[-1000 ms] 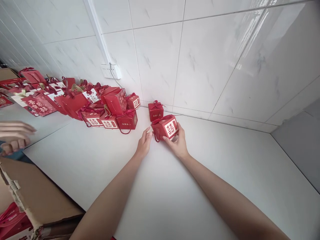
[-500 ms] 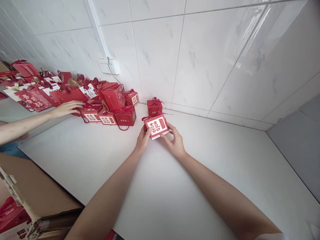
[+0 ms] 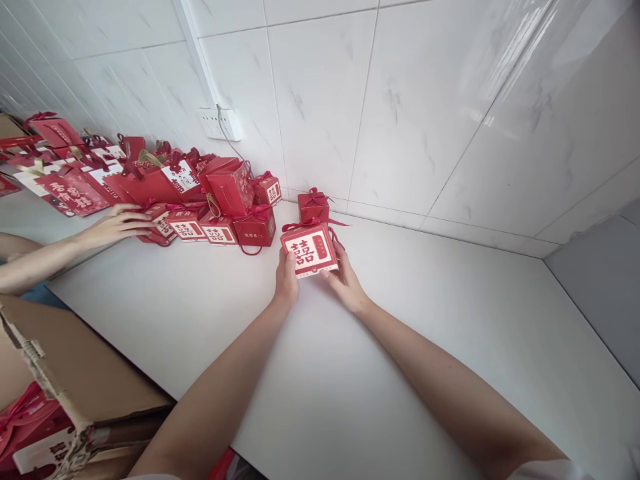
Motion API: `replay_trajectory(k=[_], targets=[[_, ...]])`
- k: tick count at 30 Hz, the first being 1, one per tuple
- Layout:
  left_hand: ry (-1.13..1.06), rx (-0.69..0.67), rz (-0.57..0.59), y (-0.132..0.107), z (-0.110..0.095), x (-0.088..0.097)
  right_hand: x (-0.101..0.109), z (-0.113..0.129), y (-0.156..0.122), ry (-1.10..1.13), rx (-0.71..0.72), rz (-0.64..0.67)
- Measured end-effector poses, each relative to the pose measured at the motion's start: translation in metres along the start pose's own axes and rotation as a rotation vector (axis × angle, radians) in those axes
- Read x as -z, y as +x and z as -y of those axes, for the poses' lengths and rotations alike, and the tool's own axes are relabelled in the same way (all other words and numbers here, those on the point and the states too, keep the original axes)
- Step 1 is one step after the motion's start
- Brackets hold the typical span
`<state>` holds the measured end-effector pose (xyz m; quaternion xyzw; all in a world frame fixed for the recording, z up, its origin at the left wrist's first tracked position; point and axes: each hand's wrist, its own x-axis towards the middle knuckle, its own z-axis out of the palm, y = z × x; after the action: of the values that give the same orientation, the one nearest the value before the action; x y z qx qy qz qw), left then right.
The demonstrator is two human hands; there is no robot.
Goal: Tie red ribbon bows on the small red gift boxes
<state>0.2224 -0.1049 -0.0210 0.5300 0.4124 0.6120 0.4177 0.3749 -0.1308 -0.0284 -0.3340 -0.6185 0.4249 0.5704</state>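
A small red gift box with a white label and red ribbon is held between both my hands just above the white counter. My left hand grips its left side with the thumb on the front. On the right side, my right hand has its fingers wrapped round the box. Right behind it, against the wall, stands another small red ribboned box.
A row of several red gift boxes and bags lines the wall to the left. Another person's hand rests on one of them. An open cardboard carton stands at the lower left. A wall socket sits above the row.
I turned the gift box so its white label faces me, and my left hand took hold of it. The other person's hand reached over to the row of boxes.
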Motion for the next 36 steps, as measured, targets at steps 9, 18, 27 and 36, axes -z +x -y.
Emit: replay_trajectory(k=[9, 18, 27, 36], targets=[[0.033, -0.083, 0.022, -0.006, -0.007, 0.002, -0.002, 0.005, -0.001, -0.048, 0.014, 0.003], [-0.097, 0.059, 0.206, 0.003, 0.001, 0.005, -0.008, 0.004, -0.002, -0.23, 0.105, -0.168], [-0.19, 0.135, 0.488, 0.006, -0.015, 0.017, -0.004, 0.015, -0.003, -0.47, 0.379, -0.21], [-0.352, 0.42, 0.547, -0.004, -0.03, 0.002, -0.005, 0.018, -0.01, -0.417, 0.356, -0.067]])
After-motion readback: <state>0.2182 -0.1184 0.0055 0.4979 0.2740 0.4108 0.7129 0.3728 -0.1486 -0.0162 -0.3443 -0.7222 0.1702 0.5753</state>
